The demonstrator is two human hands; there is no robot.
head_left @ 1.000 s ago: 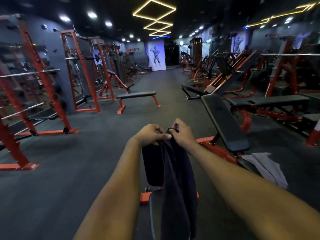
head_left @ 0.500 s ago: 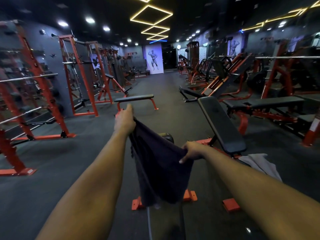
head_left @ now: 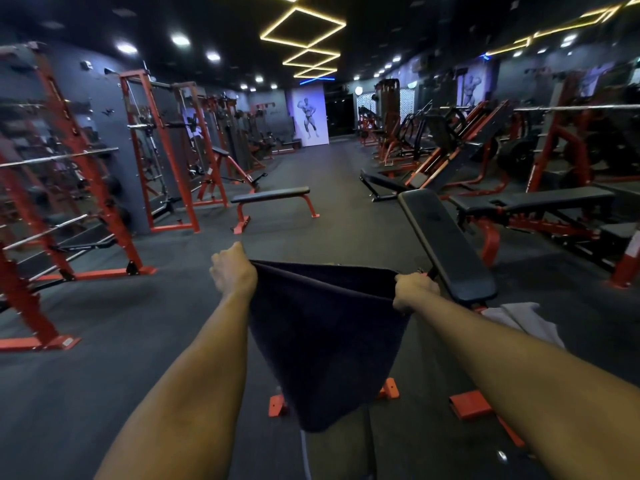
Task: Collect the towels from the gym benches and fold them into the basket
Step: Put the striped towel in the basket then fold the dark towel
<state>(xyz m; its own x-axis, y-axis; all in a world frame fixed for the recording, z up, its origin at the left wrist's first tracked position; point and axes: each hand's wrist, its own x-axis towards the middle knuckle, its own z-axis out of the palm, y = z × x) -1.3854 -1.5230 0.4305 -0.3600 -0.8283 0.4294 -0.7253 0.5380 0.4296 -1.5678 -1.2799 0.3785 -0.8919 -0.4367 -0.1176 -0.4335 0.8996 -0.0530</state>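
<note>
Nearest you, the dark padded tabletop (head_left: 349, 455) of a bench runs out of the bottom of the view, its orange feet (head_left: 277, 406) planted on the floor (head_left: 138, 341) just beyond. Above it hangs the dark towel (head_left: 325, 344), stretched by its top edge between your two hands and narrowing to a loose tip. Whether that tip touches the tabletop cannot be told. Your left grip (head_left: 233, 271) is closed round the towel's left top corner, fingers curled into the cloth. Your right grip (head_left: 415, 289) is closed likewise on the right top corner, held slightly lower. The towel therefore lies between and below both grips, its upper hem taut from one to the other. Expect it to handle as a light, limp cloth that is not slippery: it will sag wherever unsupported and keep no shape. The corners are thus the sound places to hold, and a fold is best made by bringing corner to corner. Just right of your right forearm, a pale grey towel (head_left: 523, 318) lies crumpled at the low end of an inclined bench (head_left: 446, 244), uncollected. Farther off stand a flat bench (head_left: 273, 195) and red racks (head_left: 156, 150). No basket is in view.
</note>
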